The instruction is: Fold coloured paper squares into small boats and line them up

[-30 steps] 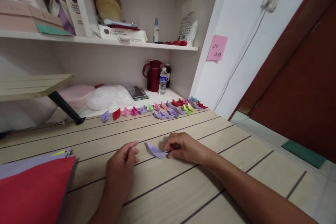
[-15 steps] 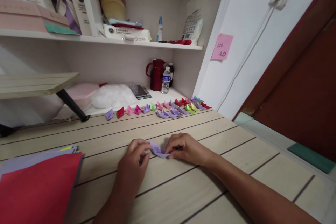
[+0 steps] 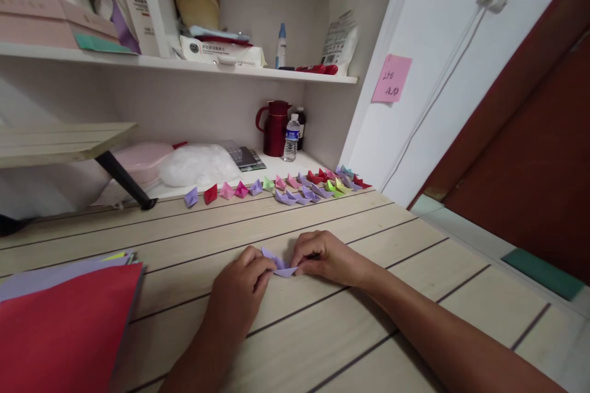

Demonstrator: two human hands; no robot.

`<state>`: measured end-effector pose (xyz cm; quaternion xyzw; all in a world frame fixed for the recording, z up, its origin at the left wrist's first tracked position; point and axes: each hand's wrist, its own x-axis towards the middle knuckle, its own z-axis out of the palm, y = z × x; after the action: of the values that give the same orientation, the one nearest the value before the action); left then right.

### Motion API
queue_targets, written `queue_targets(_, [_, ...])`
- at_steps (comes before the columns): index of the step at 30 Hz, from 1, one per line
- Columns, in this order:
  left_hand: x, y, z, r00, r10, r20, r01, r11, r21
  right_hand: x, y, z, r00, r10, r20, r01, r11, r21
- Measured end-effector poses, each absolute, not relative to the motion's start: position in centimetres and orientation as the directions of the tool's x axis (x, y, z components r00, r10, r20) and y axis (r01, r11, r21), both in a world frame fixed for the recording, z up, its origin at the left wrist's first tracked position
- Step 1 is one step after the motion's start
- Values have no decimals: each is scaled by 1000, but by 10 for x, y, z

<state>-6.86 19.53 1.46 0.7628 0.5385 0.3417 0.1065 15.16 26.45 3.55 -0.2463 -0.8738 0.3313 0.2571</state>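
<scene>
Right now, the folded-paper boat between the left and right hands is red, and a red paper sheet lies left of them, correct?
The colour is wrong: the folded-paper boat between the left hand and right hand is lilac, as the head view shows. The red paper sheet does lie to their left.

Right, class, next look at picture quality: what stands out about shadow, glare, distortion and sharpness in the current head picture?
Head view: soft shadow on the tabletop below the right forearm; head view: no strong glare on the purple paper boat; head view: the door leans steeply; head view: handwriting on the pink note is too unclear to read fully.
</scene>
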Motion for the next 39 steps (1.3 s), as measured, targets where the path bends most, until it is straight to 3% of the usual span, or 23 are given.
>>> queue_targets(10, [-70,196,18,236,901,365,767,-403,499,152,263,37,-744,607,280,260,649,-715])
queue_targets(19, [-67,197,14,183,895,406,732,-400,551,150,260,42,-713,655,249,330,627,-705])
queue_targets(26, [-71,196,18,43,907,420,646,-346,680,152,258,44,-712,671,208,328,579,-746])
queue_targets(33, [-84,200,20,-300,880,368,524,-170,835,152,257,42,-683,702,203,340,551,-762])
queue_targets(39, [-86,204,12,-336,885,323,437,-157,886,138,255,30,-536,807,246,356,481,-801])
